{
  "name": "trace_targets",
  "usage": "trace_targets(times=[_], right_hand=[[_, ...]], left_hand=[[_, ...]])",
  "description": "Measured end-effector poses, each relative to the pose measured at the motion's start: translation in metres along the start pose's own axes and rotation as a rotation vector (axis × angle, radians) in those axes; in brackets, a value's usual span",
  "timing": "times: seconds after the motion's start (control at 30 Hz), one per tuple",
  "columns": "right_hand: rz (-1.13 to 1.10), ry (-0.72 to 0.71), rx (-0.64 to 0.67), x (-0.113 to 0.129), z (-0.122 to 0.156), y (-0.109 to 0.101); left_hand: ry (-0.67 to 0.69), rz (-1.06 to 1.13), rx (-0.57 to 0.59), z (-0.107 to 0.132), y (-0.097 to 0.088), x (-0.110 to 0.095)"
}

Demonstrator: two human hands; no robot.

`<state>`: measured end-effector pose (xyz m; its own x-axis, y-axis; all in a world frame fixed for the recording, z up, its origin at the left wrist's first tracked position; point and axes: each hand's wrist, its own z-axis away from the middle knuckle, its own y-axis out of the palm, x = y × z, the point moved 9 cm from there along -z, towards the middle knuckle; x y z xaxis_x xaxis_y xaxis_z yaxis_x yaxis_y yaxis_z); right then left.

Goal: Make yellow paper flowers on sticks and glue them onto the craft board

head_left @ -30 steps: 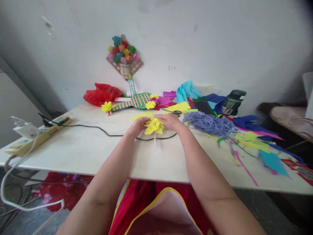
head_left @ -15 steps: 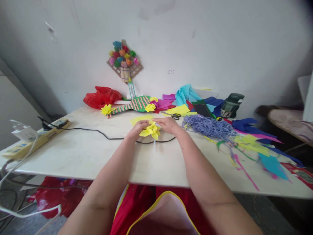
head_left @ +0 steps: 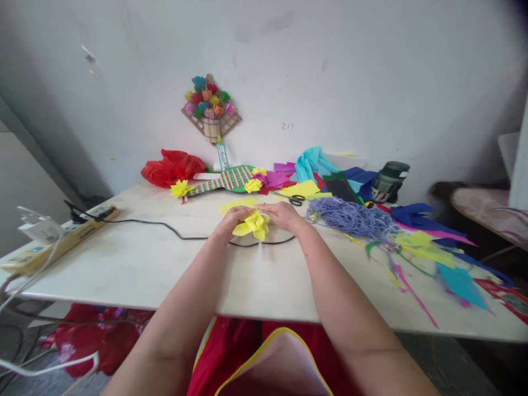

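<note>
A crumpled yellow paper flower (head_left: 252, 224) sits between my two hands above the middle of the white table (head_left: 165, 264). My left hand (head_left: 228, 221) pinches its left side with curled fingers. My right hand (head_left: 281, 213) grips its top right edge, fingers closed on the paper. A flat yellow paper sheet (head_left: 236, 204) lies just behind the hands. A black cable (head_left: 181, 236) runs under them.
A pile of purple yarn (head_left: 350, 214), scissors (head_left: 293, 198) and coloured paper scraps (head_left: 429, 247) lie to the right. A green striped paper guitar (head_left: 225, 180), red bag (head_left: 171, 165) and glue bottle (head_left: 223, 154) stand at the back. A power strip (head_left: 53, 236) is at the left edge.
Both hands and the yellow flower have stayed in place; the fingers shifted slightly on the paper. The view tipped a little, so everything sits slightly higher on the table.
</note>
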<state>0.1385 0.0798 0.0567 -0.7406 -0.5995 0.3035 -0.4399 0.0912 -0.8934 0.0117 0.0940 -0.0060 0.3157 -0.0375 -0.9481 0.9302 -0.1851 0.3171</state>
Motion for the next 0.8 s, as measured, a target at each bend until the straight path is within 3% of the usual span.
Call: trace_targets(times=[0.5, 0.8], right_hand=[[0.042, -0.051, -0.005, 0.0099, 0.0007, -0.0047], [-0.091, -0.032, -0.051, 0.0082, 0.0012, -0.0072]], left_hand=[[0.053, -0.042, -0.005, 0.0013, 0.0017, -0.0083], [0.063, -0.045, 0.012, 0.0019, 0.0045, -0.0098]])
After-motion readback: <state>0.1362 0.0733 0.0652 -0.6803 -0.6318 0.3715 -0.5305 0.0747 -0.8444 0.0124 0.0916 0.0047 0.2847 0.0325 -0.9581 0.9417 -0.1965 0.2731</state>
